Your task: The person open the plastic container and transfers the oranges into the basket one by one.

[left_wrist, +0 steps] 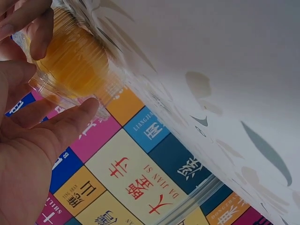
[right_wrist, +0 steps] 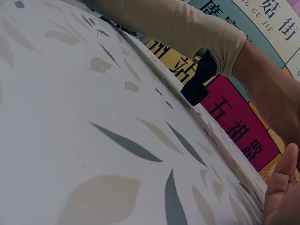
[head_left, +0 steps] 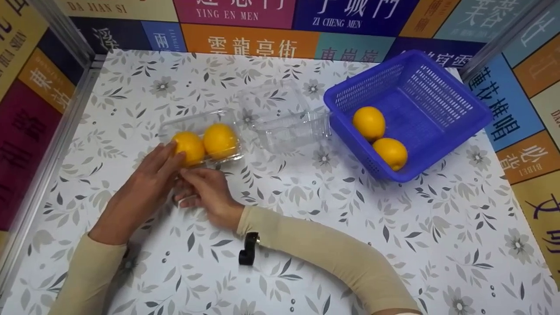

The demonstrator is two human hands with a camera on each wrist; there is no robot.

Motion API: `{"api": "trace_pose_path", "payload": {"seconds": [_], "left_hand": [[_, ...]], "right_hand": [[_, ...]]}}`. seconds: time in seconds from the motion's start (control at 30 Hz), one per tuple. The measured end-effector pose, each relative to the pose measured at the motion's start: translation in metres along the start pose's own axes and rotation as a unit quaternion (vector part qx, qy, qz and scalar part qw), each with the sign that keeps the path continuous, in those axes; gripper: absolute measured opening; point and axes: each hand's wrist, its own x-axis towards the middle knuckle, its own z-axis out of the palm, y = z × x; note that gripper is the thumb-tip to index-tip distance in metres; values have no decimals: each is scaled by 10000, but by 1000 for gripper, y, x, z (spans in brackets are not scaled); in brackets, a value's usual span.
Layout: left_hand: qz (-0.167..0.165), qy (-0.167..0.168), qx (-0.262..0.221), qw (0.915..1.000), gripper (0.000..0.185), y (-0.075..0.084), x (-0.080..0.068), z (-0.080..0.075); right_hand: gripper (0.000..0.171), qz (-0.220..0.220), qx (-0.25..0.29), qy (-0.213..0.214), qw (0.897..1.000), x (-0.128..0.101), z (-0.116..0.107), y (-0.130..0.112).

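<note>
A clear plastic box (head_left: 197,124) with two oranges (head_left: 220,141) in it lies left of centre in the head view. My left hand (head_left: 146,186) rests along its left end, fingers reaching over beside the nearer orange (head_left: 189,148). In the left wrist view, the fingers of this left hand (left_wrist: 44,136) are stretched out against the clear ridged wall, with an orange (left_wrist: 77,61) showing through. My right hand (head_left: 210,190) pinches the box's near left corner between thumb and curled fingers. Part of that grip is hidden.
Another clear plastic box (head_left: 288,131) stands with its lid raised, right of the first. Further right, a purple basket (head_left: 442,153) holds two oranges (head_left: 369,123). Lettered panels (head_left: 262,41) border the flower-patterned table (head_left: 306,262). A black clip (head_left: 248,249) sits on the right sleeve.
</note>
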Motion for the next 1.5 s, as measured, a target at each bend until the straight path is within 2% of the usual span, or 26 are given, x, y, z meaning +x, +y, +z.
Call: {"api": "trace_pose_path", "payload": {"seconds": [0.33,0.6,0.8,0.97,1.1,1.3,1.5], "left_hand": [[22,28,-34,10000,56,0,1,-1],[24,-21,-15,10000,59,-1,1,-1],[39,-39,49,10000,63,0,0,-2],[46,-62,106,9999,64,1,0,-2],[177,-83,271,9994,66,0,1,-2],[539,-101,733,9958,69,-1,0,-4],[868,-378,1110,9893,72,1,4,-12]], "right_hand": [[12,10,60,280,9996,-1,5,0],[13,38,129,233,9996,2,3,2],[14,-111,340,160,9992,5,2,5],[14,-232,305,118,9992,4,1,6],[15,-377,120,139,9991,3,1,5],[15,-514,-66,200,9985,2,2,5],[15,-546,-177,439,9974,3,4,5]]}}
